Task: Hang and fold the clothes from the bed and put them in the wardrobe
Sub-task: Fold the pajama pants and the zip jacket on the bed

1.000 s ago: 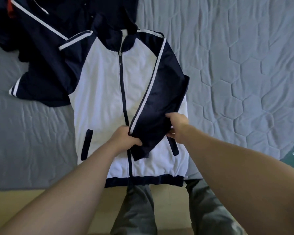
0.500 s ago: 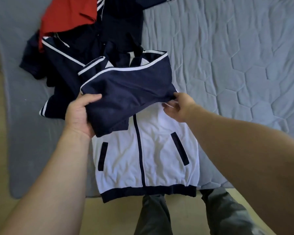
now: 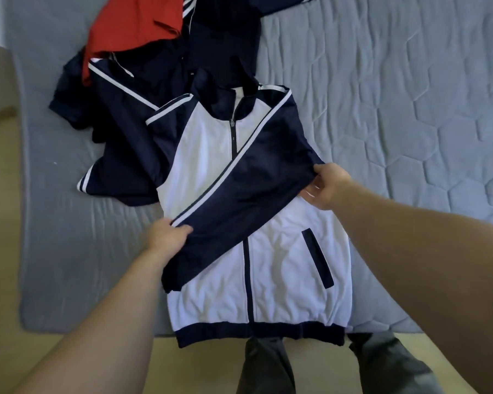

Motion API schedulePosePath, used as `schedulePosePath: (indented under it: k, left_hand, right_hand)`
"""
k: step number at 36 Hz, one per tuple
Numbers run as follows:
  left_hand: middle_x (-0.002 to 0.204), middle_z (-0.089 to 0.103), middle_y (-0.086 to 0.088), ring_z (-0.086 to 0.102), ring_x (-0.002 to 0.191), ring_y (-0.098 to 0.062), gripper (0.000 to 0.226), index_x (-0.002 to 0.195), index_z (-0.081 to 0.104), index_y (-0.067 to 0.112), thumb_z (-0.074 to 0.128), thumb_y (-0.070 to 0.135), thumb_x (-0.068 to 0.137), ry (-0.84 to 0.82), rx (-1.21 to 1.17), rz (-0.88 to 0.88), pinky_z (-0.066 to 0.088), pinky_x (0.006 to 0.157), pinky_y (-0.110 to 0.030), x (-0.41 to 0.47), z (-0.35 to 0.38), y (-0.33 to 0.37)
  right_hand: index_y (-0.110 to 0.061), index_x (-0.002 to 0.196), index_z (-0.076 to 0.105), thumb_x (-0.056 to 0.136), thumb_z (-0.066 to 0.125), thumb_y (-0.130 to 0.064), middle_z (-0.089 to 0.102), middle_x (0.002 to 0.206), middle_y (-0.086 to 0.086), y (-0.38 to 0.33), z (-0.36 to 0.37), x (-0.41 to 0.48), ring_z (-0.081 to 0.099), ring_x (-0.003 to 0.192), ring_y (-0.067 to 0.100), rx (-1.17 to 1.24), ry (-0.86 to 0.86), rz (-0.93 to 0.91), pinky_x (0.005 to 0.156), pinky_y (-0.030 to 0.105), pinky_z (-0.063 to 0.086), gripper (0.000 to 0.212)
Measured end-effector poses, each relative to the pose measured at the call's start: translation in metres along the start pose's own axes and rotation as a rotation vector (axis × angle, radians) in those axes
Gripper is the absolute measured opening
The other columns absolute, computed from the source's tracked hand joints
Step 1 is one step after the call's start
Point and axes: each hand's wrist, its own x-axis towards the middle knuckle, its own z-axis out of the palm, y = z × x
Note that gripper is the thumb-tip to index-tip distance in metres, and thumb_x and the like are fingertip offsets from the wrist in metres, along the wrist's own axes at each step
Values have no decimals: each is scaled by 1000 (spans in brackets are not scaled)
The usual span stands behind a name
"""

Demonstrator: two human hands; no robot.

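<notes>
A white zip jacket (image 3: 211, 155) with navy sleeves and navy hem lies front-up on the grey quilted bed (image 3: 396, 109). Its navy sleeve (image 3: 254, 194), edged with a white stripe, runs diagonally across the chest from the right shoulder down to the lower left. My left hand (image 3: 168, 236) grips the sleeve near its cuff end at the jacket's left side. My right hand (image 3: 326, 184) pinches the sleeve's fold at the jacket's right edge. The jacket's hem hangs over the near edge of the bed.
A pile of navy garments (image 3: 131, 115) with white stripes lies behind and left of the jacket, with a red garment (image 3: 134, 24) on top. The yellowish floor (image 3: 0, 194) shows at the left and below, where my grey trouser legs (image 3: 268, 368) stand.
The navy sleeve lay bunched across the upper chest half a second ago; both hands have drawn it down into a diagonal across the jacket, left hand moving lower and right hand outward.
</notes>
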Motion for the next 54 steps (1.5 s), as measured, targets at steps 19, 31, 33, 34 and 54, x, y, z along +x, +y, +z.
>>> schedulePosePath:
  k: [19, 31, 33, 34, 54]
  left_hand:
    - [147, 50, -6, 50, 132, -25, 68, 149, 43, 14, 54, 55, 96, -654, 570, -33, 41, 108, -33, -31, 85, -5]
    - [111, 68, -5, 63, 101, -25, 49, 127, 63, 13, 53, 51, 98, -377, 343, -54, 50, 88, -32, -40, 108, -30]
    - [117, 67, -5, 62, 101, -25, 46, 127, 62, 15, 52, 50, 99, -342, 393, -36, 51, 91, -36, -42, 109, -24]
    - [123, 65, -6, 62, 107, -27, 49, 132, 58, 15, 51, 50, 99, -345, 446, -39, 51, 93, -36, -43, 109, -21]
    - [130, 61, -8, 60, 106, -25, 46, 138, 46, 7, 46, 37, 104, 1, -32, 231, 41, 74, -29, 25, 120, 290]
  right_hand:
    - [-17, 93, 68, 99, 57, -20, 68, 80, -1, -27, -21, 44, 63, 60, 18, 88, 101, 17, 42, 27, 52, 13]
    - [-15, 112, 69, 98, 62, -23, 75, 106, 4, -16, -28, 57, 73, 87, 22, -45, 47, -35, 63, 39, 62, 18]
    - [-15, 113, 69, 97, 61, -20, 75, 108, 5, -16, -28, 57, 72, 84, 23, -41, 43, -50, 65, 42, 62, 18]
    - [-14, 113, 68, 97, 61, -19, 74, 109, 6, -16, -28, 56, 72, 82, 23, -39, 43, -54, 66, 45, 62, 18]
    - [-20, 109, 68, 95, 58, -25, 72, 109, 1, -26, -32, 83, 71, 95, 26, -91, 97, -30, 87, 48, 58, 18]
